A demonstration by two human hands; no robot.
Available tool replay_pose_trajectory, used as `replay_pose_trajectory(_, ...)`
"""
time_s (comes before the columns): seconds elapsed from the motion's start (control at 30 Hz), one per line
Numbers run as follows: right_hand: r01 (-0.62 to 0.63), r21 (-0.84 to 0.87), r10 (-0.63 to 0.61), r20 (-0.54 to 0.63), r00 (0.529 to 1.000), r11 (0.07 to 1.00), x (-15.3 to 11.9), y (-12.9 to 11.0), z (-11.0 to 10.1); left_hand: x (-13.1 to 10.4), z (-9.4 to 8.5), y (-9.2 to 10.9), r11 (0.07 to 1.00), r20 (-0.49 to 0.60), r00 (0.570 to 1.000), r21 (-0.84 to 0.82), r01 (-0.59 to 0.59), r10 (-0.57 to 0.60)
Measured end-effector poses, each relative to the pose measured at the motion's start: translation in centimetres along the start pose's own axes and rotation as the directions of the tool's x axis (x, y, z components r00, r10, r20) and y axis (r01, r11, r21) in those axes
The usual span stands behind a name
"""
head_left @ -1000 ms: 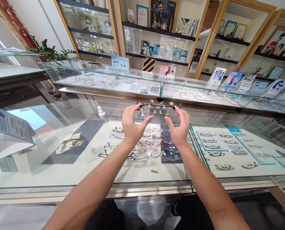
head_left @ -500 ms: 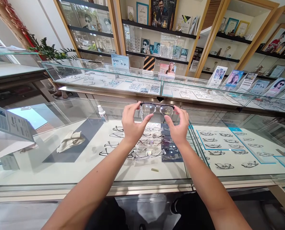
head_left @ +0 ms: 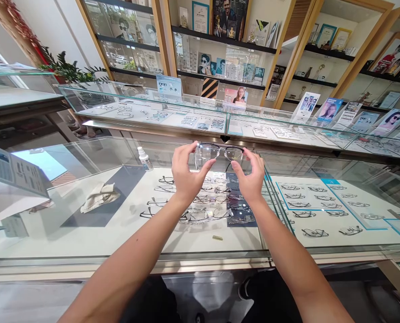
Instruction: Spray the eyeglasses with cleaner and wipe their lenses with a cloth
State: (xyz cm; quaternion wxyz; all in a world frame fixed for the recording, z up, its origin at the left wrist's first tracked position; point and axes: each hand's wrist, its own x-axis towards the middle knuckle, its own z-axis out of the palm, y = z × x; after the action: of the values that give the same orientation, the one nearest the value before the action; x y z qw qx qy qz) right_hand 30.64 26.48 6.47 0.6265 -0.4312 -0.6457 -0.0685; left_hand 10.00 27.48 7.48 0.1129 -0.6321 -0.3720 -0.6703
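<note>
Glass display counters [head_left: 85, 251] run in two rows, filled with eyewear frames [head_left: 314, 233]. Beyond the fingers, wooden shelving [head_left: 164, 40] lines the far wall with posters [head_left: 228, 15] and certificates. A potted plant [head_left: 65, 69] stands far left. Lighting is bright.

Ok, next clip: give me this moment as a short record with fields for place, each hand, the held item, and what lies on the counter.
place: eyewear shop, glass display counter
left hand: pinches the left end of the glasses
right hand: pinches the right end of the glasses
glasses: dark top rim, clear lenses, held level above the counter
on counter: cloth on a dark mat, spray bottle, small gold piece
inside case: rows of frames beneath the hands
</note>
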Motion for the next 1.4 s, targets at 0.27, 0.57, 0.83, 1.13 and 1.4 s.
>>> replay_pose_trajectory(0.27,0.026,-0.042,-0.027,-0.022,0.999,0.999,0.1,-0.2,-0.2,-0.1,0.2,-0.1,0.997,0.045,0.996,-0.023,0.072,-0.071)
replay_pose_trajectory(0.57,0.051,-0.026,-0.052,-0.05,0.997,0.998,0.2,-0.6,-0.4,-0.3,0.6,-0.7,0.987,0.104,0.986,-0.084,0.139,-0.13)
replay_pose_trajectory(0.83,0.1,-0.093,-0.106,-0.061,0.993,0.991,0.3,-0.7,-0.6,-0.5,0.7,-1.2,0.982,0.14,0.977,-0.082,0.173,-0.161)
replay_pose_trajectory(1.13,0.035,-0.061,-0.035,0.001,0.999,0.997,0.1,-0.3,-0.2,-0.3,0.5,-1.0,0.997,0.055,0.996,-0.028,0.068,-0.066)
replay_pose_trajectory(1.4,-0.002,-0.018,0.003,0.025,1.0,1.0,-0.3,0.2,0.2,-0.2,0.3,-1.0,0.999,0.007,0.999,0.016,-0.041,0.041)
